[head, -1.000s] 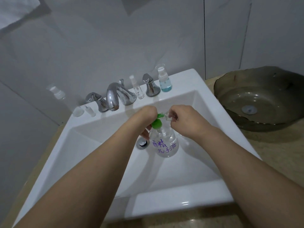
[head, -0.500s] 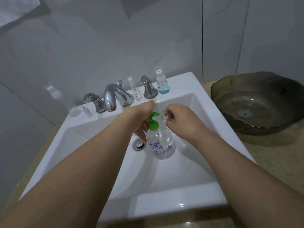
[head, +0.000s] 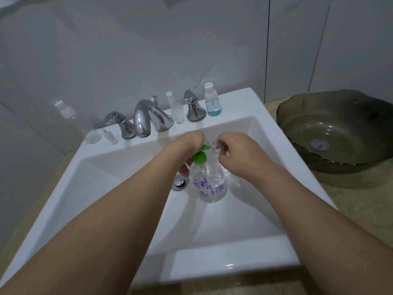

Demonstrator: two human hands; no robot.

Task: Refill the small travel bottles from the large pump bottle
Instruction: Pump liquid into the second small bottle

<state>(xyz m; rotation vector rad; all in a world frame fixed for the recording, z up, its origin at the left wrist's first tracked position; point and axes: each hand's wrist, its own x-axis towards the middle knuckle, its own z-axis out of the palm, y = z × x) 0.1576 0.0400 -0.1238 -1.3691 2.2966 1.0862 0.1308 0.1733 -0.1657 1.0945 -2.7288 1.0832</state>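
Pump bottle over the white ceramic sink!
Left hand (head: pixel 189 143) gripped the rounded clear pump bottle (head: pixel 209 184), green pump head (head: pixel 200 156); right hand (head: pixel 234 152) pinched a small clear travel bottle (head: pixel 215 147) at its nozzle.

- pump bottle (head: pixel 209 186): clear body, green pump head, purple handwritten Chinese characters in two rows
- top row reads 酒精
- bottom row looks like 洗手液; the first character is smeared by the curve of the bottle, so that one is less sure
- blue-liquid spray bottle (head: pixel 212 99) on the sink ledge: no readable label
- frosted bottle (head: pixel 177 109) between spout and right tap handle: no print legible
- nothing else readable
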